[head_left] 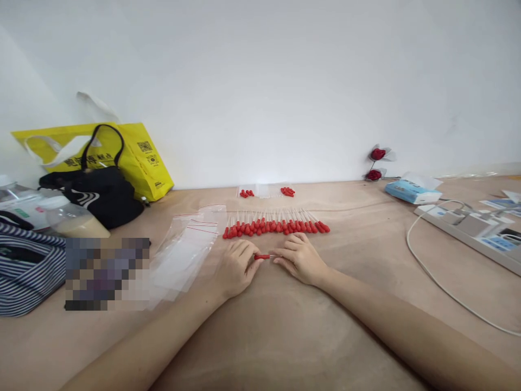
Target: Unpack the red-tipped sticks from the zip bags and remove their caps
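Note:
Low over the middle of the table, my hands hold one thin pale rod with a red end level between them. My left hand pinches the red end between thumb and fingertips. The fingers of my right hand close on the thin shaft. Just beyond them lies a row of several like red-ended rods, red ends toward me and shafts pointing to the wall. Left of my left hand, clear zip bags with red seal lines overlap in a fan. What the rods are exactly, I cannot tell.
Near the wall lie bags holding red-ended pieces. At left are a yellow bag, a black bag, bottles and a striped pouch. Rightward are fabric roses, tissues, a power strip and a white cable.

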`<state>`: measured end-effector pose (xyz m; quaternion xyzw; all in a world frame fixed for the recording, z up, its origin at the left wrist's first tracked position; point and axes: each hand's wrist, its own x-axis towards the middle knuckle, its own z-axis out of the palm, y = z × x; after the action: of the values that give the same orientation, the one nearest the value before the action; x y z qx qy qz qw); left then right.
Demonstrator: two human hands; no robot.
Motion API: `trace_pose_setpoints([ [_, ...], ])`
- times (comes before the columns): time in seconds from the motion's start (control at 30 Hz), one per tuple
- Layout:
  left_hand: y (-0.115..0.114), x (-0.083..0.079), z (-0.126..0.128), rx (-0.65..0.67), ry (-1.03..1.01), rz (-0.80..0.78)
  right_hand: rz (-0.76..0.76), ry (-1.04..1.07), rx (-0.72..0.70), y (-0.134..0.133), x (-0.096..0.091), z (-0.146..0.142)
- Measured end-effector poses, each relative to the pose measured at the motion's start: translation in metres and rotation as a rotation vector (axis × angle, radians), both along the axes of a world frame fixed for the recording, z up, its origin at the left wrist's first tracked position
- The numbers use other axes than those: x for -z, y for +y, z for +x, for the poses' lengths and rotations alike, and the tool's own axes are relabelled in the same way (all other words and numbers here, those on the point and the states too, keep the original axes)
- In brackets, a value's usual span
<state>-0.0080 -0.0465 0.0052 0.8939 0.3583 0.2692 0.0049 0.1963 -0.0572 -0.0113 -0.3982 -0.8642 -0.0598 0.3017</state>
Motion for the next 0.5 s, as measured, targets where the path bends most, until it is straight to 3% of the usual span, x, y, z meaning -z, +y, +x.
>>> trace_pose_setpoints([
  [0.27,0.0037,0.0077,0.0082,0.105,-0.039,0.118,0.196,-0.075,-0.004,-0.0034,-0.0011,-0.0008],
  [0.5,0.0020,0.0079,0.0063,0.116,-0.018,0.259,0.345,-0.111,-0.041,-0.0049,0.0007,0.0006],
])
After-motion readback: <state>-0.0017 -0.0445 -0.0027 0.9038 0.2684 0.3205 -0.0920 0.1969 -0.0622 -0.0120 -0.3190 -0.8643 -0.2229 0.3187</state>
